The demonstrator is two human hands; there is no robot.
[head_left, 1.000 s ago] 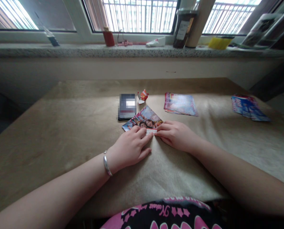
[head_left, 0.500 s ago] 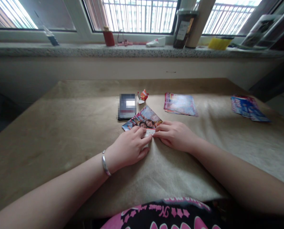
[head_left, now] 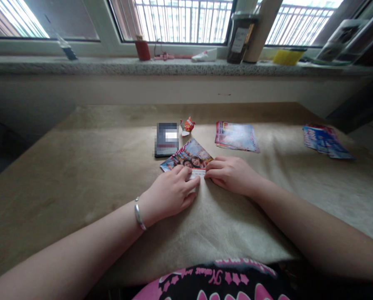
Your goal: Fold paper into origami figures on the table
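A colourful printed paper sheet (head_left: 189,155) lies on the tan table (head_left: 80,166) in front of me. Its near edge is folded up into a narrow white strip. My left hand (head_left: 170,193), with a silver bracelet on the wrist, rests on the near left part of the sheet, fingers curled and pinching the folded strip. My right hand (head_left: 232,175) presses on the near right part, fingertips on the same strip. The fingertips of both hands nearly meet at the fold.
A dark phone (head_left: 167,139) lies just behind the sheet, with a small folded red-and-white paper piece (head_left: 187,125) beside it. A stack of printed sheets (head_left: 236,136) sits to the right, another (head_left: 326,141) at far right. The windowsill (head_left: 174,66) carries jars and small items.
Both hands have shifted slightly along the folded edge, the fingertips pressing the crease; the paper stays in place.
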